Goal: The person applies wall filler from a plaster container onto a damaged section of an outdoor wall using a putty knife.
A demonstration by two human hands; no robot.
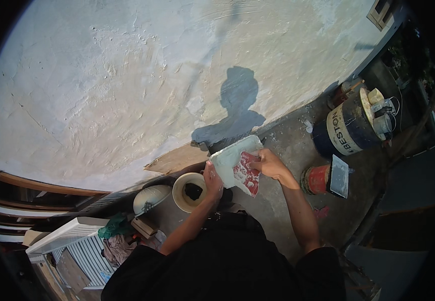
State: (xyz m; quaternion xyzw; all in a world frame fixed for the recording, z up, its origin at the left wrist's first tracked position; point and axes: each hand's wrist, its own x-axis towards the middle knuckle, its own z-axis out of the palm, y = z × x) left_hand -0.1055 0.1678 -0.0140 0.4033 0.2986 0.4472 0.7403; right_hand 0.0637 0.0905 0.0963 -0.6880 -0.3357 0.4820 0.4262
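Observation:
My left hand [213,179] is closed on the edge of a pale, flat plastering board [223,159] with white filler on its face. Between the fingers of my right hand [271,164] is a red spreader [247,175], heavily smeared with white. The spreader lies over the right part of the board, overlapping it in this view; whether the two touch, I cannot tell. Beyond both hands rises a wall [127,80] with rough, streaky white coating, and my shadow falls on it.
Just left of my left arm stands a cream bucket [177,193] with a dark inside. Beside it are a pale dome-shaped object [150,199] and a white slatted rack [67,233] with cloths. To the right are a red bucket [318,179], a grey flat-bladed tool [339,176] and a large dark drum [320,133] holding containers.

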